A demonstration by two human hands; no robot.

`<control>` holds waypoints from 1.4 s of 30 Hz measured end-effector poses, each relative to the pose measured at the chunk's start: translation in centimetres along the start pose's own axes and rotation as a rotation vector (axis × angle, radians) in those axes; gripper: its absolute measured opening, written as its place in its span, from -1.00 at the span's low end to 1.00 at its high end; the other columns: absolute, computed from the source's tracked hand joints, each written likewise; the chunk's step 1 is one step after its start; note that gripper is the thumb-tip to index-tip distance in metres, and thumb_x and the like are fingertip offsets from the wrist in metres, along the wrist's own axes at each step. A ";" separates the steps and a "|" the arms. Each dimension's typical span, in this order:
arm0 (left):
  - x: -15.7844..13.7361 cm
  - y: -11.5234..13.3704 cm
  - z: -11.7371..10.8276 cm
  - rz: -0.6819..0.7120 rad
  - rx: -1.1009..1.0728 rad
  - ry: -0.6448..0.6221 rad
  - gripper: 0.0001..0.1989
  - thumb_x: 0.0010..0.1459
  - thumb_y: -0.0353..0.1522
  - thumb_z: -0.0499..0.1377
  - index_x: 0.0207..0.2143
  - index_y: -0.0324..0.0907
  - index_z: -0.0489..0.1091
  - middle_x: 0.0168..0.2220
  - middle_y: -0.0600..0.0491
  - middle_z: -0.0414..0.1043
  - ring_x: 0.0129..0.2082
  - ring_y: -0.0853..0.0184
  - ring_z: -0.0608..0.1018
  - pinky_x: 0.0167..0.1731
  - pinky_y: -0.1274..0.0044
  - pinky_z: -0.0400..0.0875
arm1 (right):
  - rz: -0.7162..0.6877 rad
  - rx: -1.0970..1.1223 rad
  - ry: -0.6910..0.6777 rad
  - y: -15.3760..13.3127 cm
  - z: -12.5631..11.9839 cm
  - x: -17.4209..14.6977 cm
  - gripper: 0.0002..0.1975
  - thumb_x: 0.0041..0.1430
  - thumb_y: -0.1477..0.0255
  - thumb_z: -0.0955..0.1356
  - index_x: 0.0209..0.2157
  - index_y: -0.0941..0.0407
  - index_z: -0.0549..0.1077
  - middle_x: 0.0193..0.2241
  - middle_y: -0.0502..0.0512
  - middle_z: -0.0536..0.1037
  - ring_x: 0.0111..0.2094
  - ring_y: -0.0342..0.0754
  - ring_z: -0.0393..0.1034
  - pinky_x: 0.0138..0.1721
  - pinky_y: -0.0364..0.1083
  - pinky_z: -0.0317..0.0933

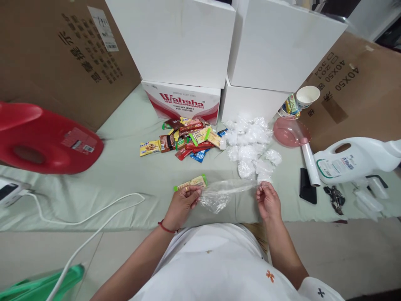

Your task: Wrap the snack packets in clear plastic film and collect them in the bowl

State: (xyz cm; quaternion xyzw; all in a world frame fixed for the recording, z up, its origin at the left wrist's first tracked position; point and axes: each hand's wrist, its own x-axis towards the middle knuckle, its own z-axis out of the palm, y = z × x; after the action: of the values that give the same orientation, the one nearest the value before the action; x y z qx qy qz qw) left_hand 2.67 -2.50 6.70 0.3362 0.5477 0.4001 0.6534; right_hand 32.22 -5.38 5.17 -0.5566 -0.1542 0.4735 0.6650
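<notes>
A thin, clear plastic bag (pixel 216 200) is stretched between the hands, over the near part of a table spread with pale green cloth (pixel 122 173). From the bag, stacked white cardboard boxes (pixel 175 39) stand at twelve o'clock, a heap of colourful wrapped snacks (pixel 191 140) lies at eleven, and crumpled clear plastic bundles (pixel 247 142) at one. A large red plastic jug (pixel 46 152) is between nine and ten, a white plastic jug (pixel 372 156) near three. Light floor tiles (pixel 341 255) show towards six. The left hand (pixel 184 204) pinches the bag's nine o'clock end, fingers closed, beside a green-ended snack packet (pixel 192 182); the right hand (pixel 268 202) pinches the three o'clock end, fingers curled.
</notes>
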 end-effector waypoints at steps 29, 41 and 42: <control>0.3 2.7 -2.1 0.280 0.317 -0.197 -0.58 0.04 0.02 0.37 -0.37 -0.16 0.53 -0.53 0.11 0.39 -0.53 0.43 0.37 -0.52 0.59 0.26 | -0.626 -1.130 -0.785 -4.8 3.6 -1.8 -0.34 0.22 0.21 0.46 0.33 -0.11 0.33 0.11 0.18 0.50 -0.26 0.00 0.44 -0.26 -0.04 0.38; 3.6 3.9 1.8 0.796 0.939 0.013 -0.31 0.26 0.03 0.15 0.29 -0.16 0.29 0.25 -0.23 0.33 0.28 0.01 0.32 0.27 0.15 0.16 | -0.699 -0.986 -0.951 -1.6 0.0 -3.5 -0.70 0.35 0.49 0.28 -0.13 -0.09 0.64 -0.23 0.12 0.60 -0.23 0.01 0.45 -0.24 -0.02 0.35; 4.7 3.7 2.9 0.772 0.988 -0.046 -0.28 0.20 0.04 0.21 0.26 -0.18 0.32 0.21 -0.24 0.38 0.26 -0.01 0.34 0.26 0.15 0.16 | -0.728 -0.991 -0.966 -1.5 0.0 -3.8 -0.69 0.35 0.50 0.28 -0.14 -0.08 0.64 -0.23 0.11 0.60 -0.25 0.01 0.42 -0.25 -0.02 0.33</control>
State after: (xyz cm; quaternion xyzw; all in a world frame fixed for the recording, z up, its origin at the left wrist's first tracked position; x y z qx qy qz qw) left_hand 5.37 3.39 8.39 0.7806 0.4928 0.2995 0.2411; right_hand 31.03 -8.31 7.75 -0.4354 -0.7928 0.2913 0.3115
